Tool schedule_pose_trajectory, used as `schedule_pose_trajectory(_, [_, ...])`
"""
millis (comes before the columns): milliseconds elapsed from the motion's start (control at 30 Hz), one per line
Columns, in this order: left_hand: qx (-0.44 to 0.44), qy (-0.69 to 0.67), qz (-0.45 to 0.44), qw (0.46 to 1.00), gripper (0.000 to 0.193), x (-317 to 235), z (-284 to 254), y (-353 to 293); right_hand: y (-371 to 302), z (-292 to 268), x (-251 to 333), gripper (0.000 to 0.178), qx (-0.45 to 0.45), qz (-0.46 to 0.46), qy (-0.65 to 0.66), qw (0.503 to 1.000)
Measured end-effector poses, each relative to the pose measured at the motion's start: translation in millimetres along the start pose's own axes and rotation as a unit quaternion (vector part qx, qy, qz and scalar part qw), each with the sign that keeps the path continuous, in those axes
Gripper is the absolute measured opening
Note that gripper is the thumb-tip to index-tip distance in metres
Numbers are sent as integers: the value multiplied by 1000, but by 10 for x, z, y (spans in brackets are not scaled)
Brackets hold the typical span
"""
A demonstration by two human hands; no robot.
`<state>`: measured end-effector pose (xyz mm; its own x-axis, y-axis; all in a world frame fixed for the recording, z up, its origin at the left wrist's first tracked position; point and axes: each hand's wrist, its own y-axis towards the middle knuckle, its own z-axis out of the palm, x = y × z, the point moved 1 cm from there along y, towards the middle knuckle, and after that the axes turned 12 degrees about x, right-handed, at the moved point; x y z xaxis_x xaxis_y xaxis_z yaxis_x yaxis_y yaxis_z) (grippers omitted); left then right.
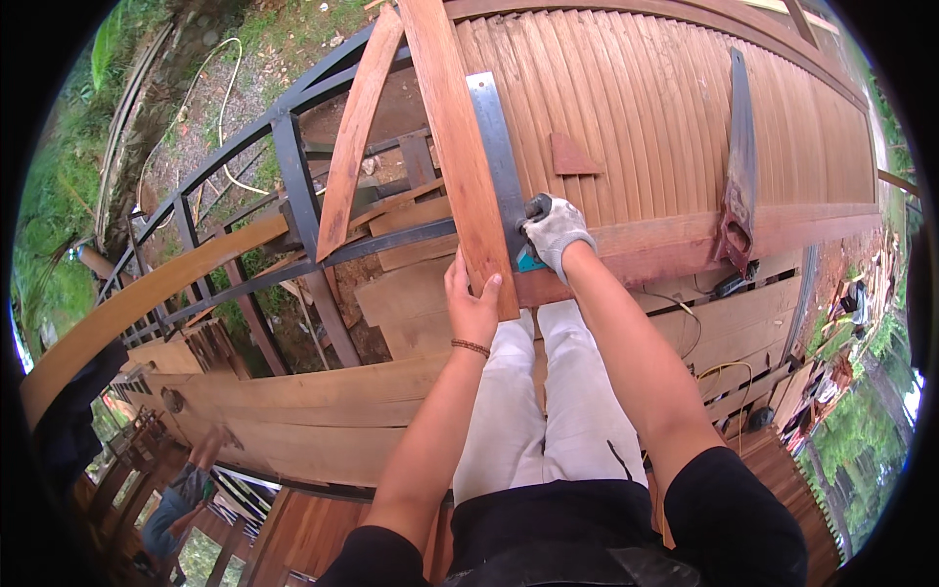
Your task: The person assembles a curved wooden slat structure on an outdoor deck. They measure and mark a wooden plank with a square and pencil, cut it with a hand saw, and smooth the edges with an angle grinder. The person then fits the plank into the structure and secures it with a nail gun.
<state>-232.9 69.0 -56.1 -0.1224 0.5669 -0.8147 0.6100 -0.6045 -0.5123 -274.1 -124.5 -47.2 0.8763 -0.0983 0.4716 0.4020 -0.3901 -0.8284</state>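
My left hand [473,305], bare with a beaded bracelet at the wrist, is closed on the near end of a long reddish wooden board [448,122], thumb on top. Close along its right side lies a flat steel blade [497,142] with a hole at the far end. My right hand [561,231], in a whitish glove, is wrapped round a dark grip with a teal part [529,258] at the blade's near end. Whether this tool is a handsaw or a square, I cannot tell. A slatted wooden panel [636,112] lies beneath them.
On the panel lie a triangular wood offcut [573,157] and a handsaw [740,147] with a reddish handle. A dark metal frame [293,161] and a loose wooden strip [360,137] are to the left. A curved timber [147,289] reaches in from the left. Another person [181,499] is at lower left.
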Motion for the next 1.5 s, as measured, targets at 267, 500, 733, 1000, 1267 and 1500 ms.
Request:
schedule_pose_trajectory(267, [-17,17,-1,1000,73,57,-90,17,71,54,-81,20,-11,-28,17,999])
schedule_pose_trajectory(500, [2,4,-17,1000,72,-134,-186,-22,188,29,-242,14,-9,-39,88,995])
schedule_pose_trajectory(733, [10,-17,35,999,60,13,-255,37,47,-5,-74,17,0,-22,122,992])
schedule_pose_trajectory(1000, [53,-12,1,998,53,-94,-476,89,92,-10,-151,13,-2,-38,129,991])
schedule_pose_trajectory(1267, [37,-33,5,999,53,-30,-458,84,45,1,-114,15,1,-33,129,991])
schedule_pose_trajectory(1500, [22,-45,1,999,53,40,-407,36,-34,12,-16,15,-6,-27,136,990])
